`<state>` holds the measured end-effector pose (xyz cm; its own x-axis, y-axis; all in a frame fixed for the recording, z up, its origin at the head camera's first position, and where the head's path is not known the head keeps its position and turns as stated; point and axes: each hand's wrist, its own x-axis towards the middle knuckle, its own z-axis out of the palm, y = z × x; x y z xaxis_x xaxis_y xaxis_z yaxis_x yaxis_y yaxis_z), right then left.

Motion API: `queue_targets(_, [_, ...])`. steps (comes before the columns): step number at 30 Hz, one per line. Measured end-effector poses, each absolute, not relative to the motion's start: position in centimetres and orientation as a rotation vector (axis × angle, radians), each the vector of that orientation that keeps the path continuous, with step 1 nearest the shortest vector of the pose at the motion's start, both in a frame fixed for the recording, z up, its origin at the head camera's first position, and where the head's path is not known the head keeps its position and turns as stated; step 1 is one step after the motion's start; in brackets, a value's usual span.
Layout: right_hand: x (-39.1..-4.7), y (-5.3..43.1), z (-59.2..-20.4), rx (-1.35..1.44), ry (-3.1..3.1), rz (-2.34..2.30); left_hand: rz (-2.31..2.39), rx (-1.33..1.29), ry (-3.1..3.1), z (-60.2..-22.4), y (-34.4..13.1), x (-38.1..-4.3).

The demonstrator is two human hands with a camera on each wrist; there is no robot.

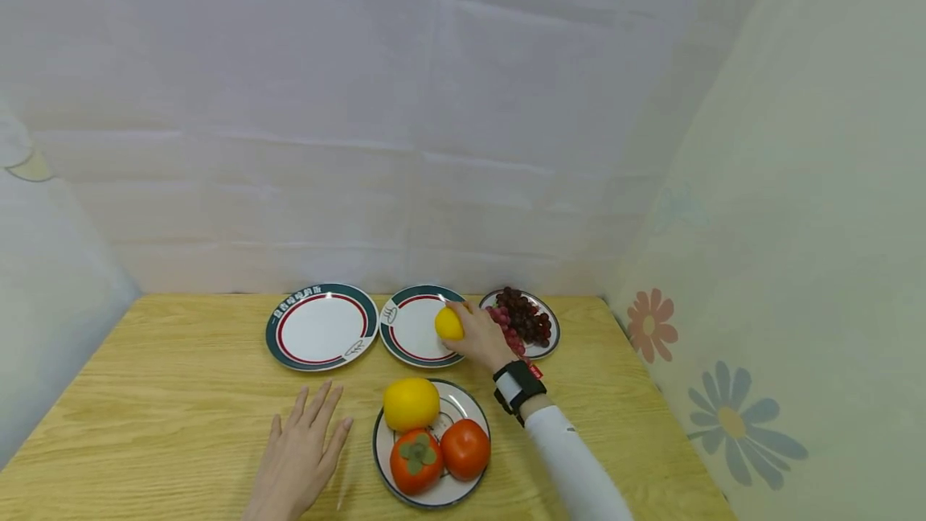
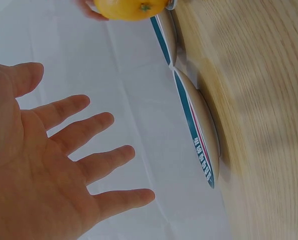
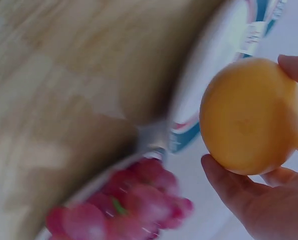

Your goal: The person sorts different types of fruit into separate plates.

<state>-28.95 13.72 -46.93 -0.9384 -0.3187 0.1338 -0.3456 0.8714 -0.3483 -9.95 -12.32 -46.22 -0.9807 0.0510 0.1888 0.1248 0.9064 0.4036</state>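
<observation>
My right hand (image 1: 481,336) pinches a round orange (image 1: 449,324), yellow in the head view, above the right part of the middle green-rimmed plate (image 1: 412,336). Thumb and fingertips hold its sides in the right wrist view, where the orange (image 3: 251,117) appears clear of the plate. My left hand (image 1: 302,449) is left of the near plate (image 1: 461,402), fingers straight and spread, holding nothing. On that plate lie another orange (image 1: 411,404), a persimmon (image 1: 415,461) with its leafy top up, and a smooth red-orange fruit (image 1: 465,449).
At the back left stands a larger green-rimmed plate (image 1: 321,328). The back right plate (image 1: 551,348) bears dark grapes (image 1: 524,316) and pink-red grapes (image 3: 133,202), close to my right wrist. A pale cloth wall (image 1: 362,143) rises behind the wooden table (image 1: 181,408).
</observation>
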Motion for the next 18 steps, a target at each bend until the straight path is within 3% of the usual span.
queue_targets(8, [-30.3, 13.5, -48.9, 0.436, -2.995, 0.563, -0.64, -0.127, -2.904, -46.4, -12.5, -10.0])
queue_targets(18, [-30.3, 13.4, -47.8, 0.438, -3.002, 0.451, -0.634, -0.12, -2.918, -46.4, -12.4, -10.1])
